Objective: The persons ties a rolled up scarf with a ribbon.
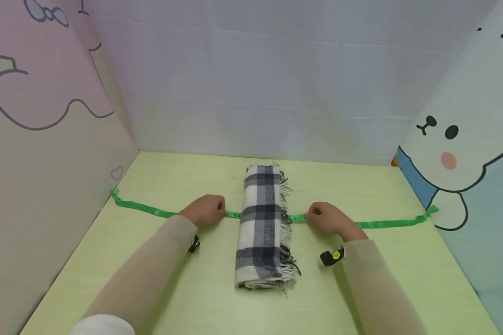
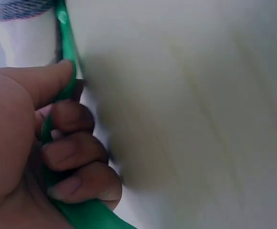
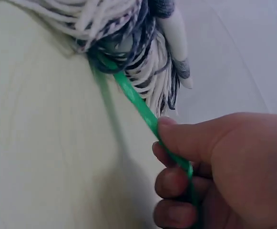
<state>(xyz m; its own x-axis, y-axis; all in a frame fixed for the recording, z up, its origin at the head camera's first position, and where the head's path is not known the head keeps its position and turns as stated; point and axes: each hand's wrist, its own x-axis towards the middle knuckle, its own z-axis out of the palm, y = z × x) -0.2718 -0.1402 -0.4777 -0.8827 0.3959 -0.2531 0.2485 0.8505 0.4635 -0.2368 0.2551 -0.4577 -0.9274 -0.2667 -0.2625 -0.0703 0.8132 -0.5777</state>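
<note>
A rolled plaid scarf (image 1: 261,223) in white, grey and black lies lengthwise mid-table, its fringe (image 1: 286,232) along the right side. Under it, crosswise, runs a green ribbon (image 1: 391,224) with both ends spread out to the sides. Left of the scarf my left hand (image 1: 205,210) pinches the ribbon; in the left wrist view, thumb and curled fingers close round the green strip (image 2: 97,214). My right hand (image 1: 328,217) pinches the ribbon on the other side, and the right wrist view shows the strip (image 3: 136,100) stretching from beneath the fringe to the thumb. The ribbon's middle is hidden under the scarf.
The pale yellow table (image 1: 184,298) meets a white cloth backdrop (image 1: 255,93) at its far edge. Cartoon-printed panels stand at the left (image 1: 46,153) and right (image 1: 457,139). Small black camera mounts (image 1: 331,257) sit at the wrists.
</note>
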